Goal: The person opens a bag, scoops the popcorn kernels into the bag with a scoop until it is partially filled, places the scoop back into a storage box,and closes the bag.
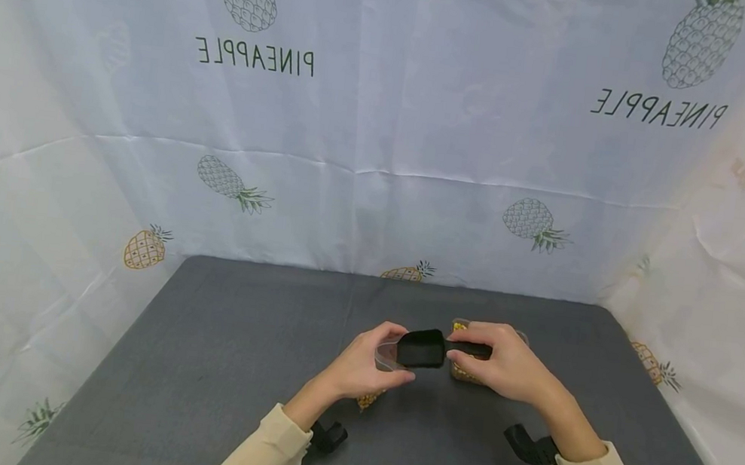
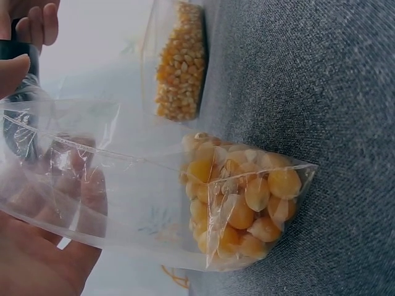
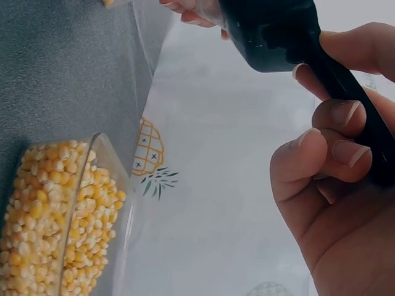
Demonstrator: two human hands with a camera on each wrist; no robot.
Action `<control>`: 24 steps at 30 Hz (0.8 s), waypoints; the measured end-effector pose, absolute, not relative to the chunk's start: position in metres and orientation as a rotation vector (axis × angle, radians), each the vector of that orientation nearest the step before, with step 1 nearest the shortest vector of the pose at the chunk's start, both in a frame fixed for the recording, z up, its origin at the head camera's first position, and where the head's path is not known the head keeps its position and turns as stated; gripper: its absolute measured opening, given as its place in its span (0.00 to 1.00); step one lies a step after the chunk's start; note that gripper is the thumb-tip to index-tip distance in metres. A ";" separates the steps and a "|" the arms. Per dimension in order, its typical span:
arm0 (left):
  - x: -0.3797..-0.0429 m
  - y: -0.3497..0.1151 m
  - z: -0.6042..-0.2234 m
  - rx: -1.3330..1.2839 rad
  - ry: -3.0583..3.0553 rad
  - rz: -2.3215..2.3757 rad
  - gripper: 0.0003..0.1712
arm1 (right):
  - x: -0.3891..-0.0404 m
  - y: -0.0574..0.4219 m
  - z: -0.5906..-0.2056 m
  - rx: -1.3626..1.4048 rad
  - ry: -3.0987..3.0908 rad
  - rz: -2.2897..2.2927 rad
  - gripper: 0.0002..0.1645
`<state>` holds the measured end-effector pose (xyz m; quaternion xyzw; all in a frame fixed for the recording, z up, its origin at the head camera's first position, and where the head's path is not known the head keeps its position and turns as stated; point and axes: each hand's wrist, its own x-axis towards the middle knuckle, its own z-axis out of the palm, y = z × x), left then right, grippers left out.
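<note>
My left hand (image 1: 364,360) holds a clear plastic bag (image 2: 142,191) upright by its top, the thumb and fingers spread about its mouth. Yellow corn kernels (image 2: 247,203) fill the bottom of the bag, close over the table. In my right hand (image 1: 505,360) is a black scoop (image 1: 422,347), pinched by its handle between thumb and fingers. Its bowl points left and overlaps the bag's mouth in the head view; no kernels show in it. Below and behind the right hand stands a clear container (image 3: 75,192) of corn kernels, partly hidden by that hand in the head view.
The grey table (image 1: 228,369) reaches back to a white curtain (image 1: 374,217) printed with pineapples, which also closes off both sides. Black wrist mounts (image 1: 329,438) hang under both forearms.
</note>
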<state>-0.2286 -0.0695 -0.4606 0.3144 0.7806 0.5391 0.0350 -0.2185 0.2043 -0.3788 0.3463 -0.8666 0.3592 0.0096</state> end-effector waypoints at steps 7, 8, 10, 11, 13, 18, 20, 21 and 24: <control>-0.227 -0.070 -0.460 0.965 2.421 1.641 0.30 | -0.216 0.214 -0.389 0.986 -2.663 1.220 0.14; -0.227 -0.070 -0.459 0.966 2.426 1.637 0.30 | -0.216 0.215 -0.390 0.974 -2.659 1.238 0.14; -0.227 -0.070 -0.460 0.969 2.431 1.634 0.30 | -0.215 0.217 -0.392 0.948 -2.661 1.256 0.14; -0.227 -0.070 -0.460 0.970 2.433 1.633 0.30 | -0.215 0.218 -0.392 0.932 -2.663 1.259 0.15; -0.227 -0.070 -0.460 0.971 2.433 1.632 0.30 | -0.214 0.220 -0.394 0.905 -2.667 1.264 0.15; -0.229 -0.070 -0.461 0.985 2.412 1.637 0.31 | -0.211 0.226 -0.396 0.893 -2.647 1.292 0.15; -0.229 -0.070 -0.462 0.992 2.408 1.636 0.31 | -0.210 0.229 -0.397 0.892 -2.637 1.310 0.15; -0.229 -0.070 -0.462 0.994 2.406 1.636 0.31 | -0.210 0.230 -0.398 0.888 -2.635 1.312 0.15; -0.229 -0.070 -0.461 0.994 2.404 1.636 0.30 | -0.208 0.234 -0.399 0.855 -2.640 1.323 0.15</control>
